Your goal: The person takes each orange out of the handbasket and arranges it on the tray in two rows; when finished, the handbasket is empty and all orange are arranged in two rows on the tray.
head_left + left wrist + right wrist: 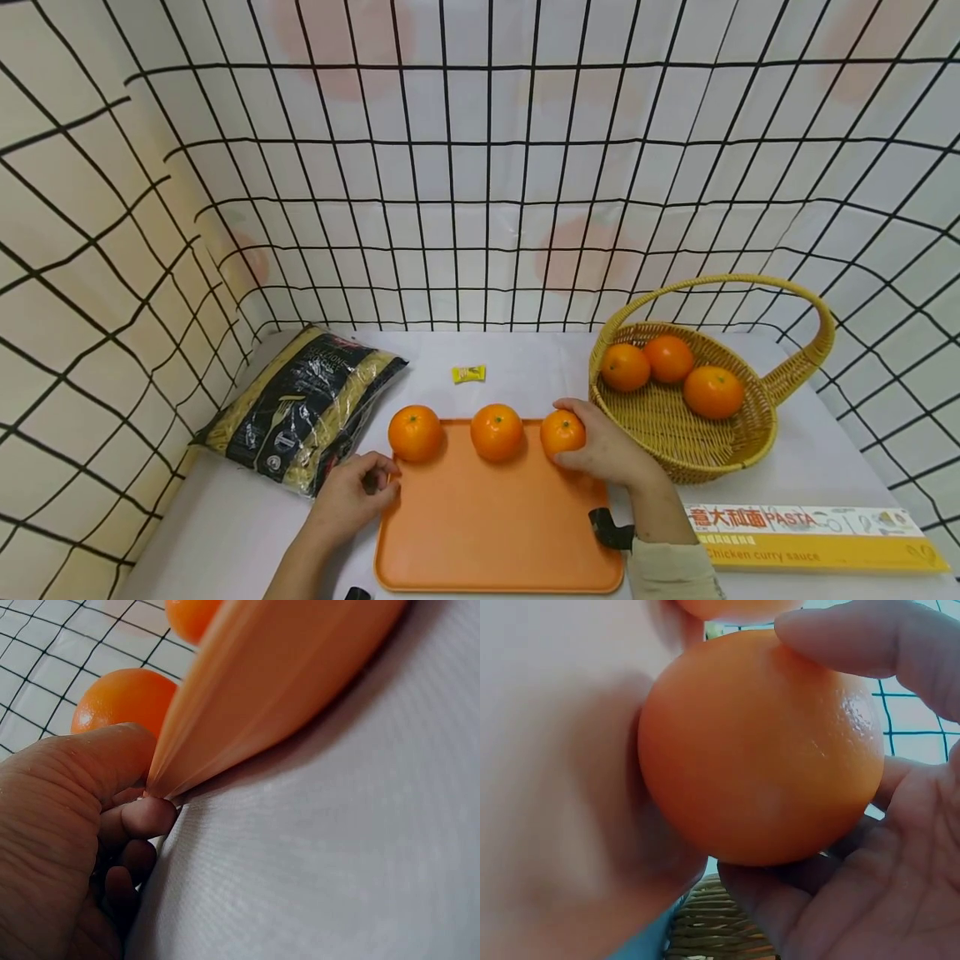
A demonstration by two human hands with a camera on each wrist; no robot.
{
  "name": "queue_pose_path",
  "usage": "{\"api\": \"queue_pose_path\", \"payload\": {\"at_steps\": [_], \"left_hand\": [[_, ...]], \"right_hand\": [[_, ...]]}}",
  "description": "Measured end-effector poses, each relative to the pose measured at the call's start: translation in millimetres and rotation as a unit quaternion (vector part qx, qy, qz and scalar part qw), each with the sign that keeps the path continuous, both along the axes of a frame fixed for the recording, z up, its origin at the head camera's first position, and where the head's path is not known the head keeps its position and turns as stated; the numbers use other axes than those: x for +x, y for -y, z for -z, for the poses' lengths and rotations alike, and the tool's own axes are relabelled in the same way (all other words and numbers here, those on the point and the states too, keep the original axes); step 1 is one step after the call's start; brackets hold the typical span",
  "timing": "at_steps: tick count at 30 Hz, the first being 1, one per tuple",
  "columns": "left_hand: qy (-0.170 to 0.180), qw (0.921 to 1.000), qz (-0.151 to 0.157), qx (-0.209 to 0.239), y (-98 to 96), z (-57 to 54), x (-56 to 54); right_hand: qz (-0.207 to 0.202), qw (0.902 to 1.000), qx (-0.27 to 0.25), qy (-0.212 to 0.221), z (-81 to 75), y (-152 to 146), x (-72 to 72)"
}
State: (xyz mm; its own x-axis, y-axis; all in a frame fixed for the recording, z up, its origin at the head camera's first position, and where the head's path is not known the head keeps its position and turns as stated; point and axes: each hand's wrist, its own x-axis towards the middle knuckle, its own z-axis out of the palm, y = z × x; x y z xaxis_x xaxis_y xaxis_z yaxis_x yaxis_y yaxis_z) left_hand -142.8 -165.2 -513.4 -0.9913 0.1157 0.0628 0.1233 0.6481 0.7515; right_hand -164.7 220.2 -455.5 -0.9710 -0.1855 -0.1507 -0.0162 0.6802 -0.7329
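Observation:
My right hand (603, 446) grips an orange (562, 433) at the far right corner of the orange tray (495, 533). In the right wrist view, thumb and fingers curl around that orange (761, 750), which sits against the tray surface. Two more oranges stand along the tray's far edge, one in the middle (497, 432) and one at the left corner (416, 433). At the tray's left side is my left hand (352, 496), whose thumb and finger pinch the rim in the left wrist view. Its other fingers are curled below.
A wicker basket (675, 454) with a tall handle and three oranges inside stands at the right. Below it lies a pasta box (817, 537). A bag of pasta (307, 408) is at the left, and a small yellow packet (468, 374) lies behind the tray.

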Motion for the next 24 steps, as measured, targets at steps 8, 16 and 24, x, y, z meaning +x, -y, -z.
{"api": "queue_pose_path", "payload": {"at_steps": [8, 16, 24], "left_hand": [[-0.004, 1.0000, 0.001, 0.002, 0.0, -0.2, 0.1], [-0.013, 0.9998, 0.007, 0.014, -1.2, 1.0, -0.5], [-0.006, 1.0000, -0.001, 0.007, 0.0, 2.0, -0.3]], "right_hand": [[0.019, 0.9991, -0.030, 0.024, -1.2, -1, -2.1], [0.015, 0.9990, 0.029, -0.031, -14.0, 1, 3.0], [0.018, 0.9963, 0.069, -0.048, -27.6, 3, 7.6]]}}
